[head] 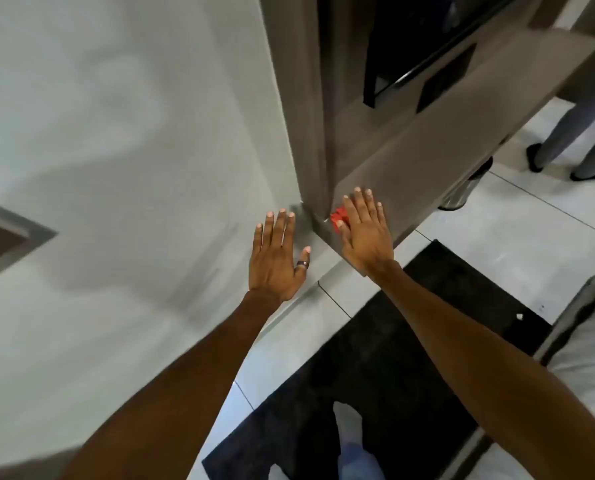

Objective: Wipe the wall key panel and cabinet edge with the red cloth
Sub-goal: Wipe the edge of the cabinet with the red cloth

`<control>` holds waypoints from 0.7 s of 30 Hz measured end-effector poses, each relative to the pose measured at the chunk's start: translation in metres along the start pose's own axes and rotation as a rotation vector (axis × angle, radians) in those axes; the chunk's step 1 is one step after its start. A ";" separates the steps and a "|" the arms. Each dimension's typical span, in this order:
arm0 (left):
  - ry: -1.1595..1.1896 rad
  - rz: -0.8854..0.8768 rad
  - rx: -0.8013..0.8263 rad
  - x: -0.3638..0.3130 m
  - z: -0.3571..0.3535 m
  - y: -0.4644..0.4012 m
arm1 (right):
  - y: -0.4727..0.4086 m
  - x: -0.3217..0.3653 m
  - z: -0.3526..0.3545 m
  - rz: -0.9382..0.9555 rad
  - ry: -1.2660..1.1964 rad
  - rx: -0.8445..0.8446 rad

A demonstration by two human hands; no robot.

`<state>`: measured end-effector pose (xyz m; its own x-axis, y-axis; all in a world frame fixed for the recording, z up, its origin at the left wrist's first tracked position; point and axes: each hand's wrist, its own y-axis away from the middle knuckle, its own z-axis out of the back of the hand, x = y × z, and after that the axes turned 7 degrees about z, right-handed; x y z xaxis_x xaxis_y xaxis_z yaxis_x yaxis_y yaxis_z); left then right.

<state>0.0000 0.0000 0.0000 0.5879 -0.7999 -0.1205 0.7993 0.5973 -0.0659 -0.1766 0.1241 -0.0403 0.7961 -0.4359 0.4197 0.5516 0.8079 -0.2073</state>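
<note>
Right hand (365, 233) flat, fingers straight and close together, pressing crumpled red cloth (338, 216) against low corner of taupe wooden cabinet (427, 140); left hand (277, 258) flat on pale grey wall (133, 133), fingers straight, thumb spread. Black floor mat (393, 358) below.

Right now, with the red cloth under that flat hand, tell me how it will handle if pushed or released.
The red cloth bunches into folds beside the right hand, so probably soft and floppy. One palm nearly hides it: likely light. Only flat pressure holds it against the cabinet face, so it would probably drop if released.

Home or lodging room: white bedding (587, 348), wood-tone cabinet (427, 140), tiled floor (514, 230), black mat (393, 358).
</note>
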 end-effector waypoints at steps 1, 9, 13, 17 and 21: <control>0.010 -0.024 0.008 -0.007 -0.013 -0.016 | -0.010 -0.016 -0.011 -0.017 0.007 -0.006; 0.029 -0.117 0.005 -0.021 -0.071 -0.059 | -0.035 -0.069 -0.065 -0.146 0.101 0.224; 0.045 -0.028 0.075 -0.020 -0.066 -0.031 | -0.029 -0.056 -0.054 -0.149 0.130 0.341; 0.100 0.017 0.094 -0.007 -0.041 0.013 | -0.005 -0.019 -0.047 -0.275 0.073 0.382; 0.155 0.053 0.002 0.029 0.007 0.057 | 0.016 0.044 -0.010 -0.657 -0.756 0.200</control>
<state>0.0639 0.0102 -0.0006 0.6029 -0.7491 -0.2747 0.7683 0.6378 -0.0530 -0.1304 0.1140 -0.0345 -0.0521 -0.5085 0.8595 0.7157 0.5812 0.3872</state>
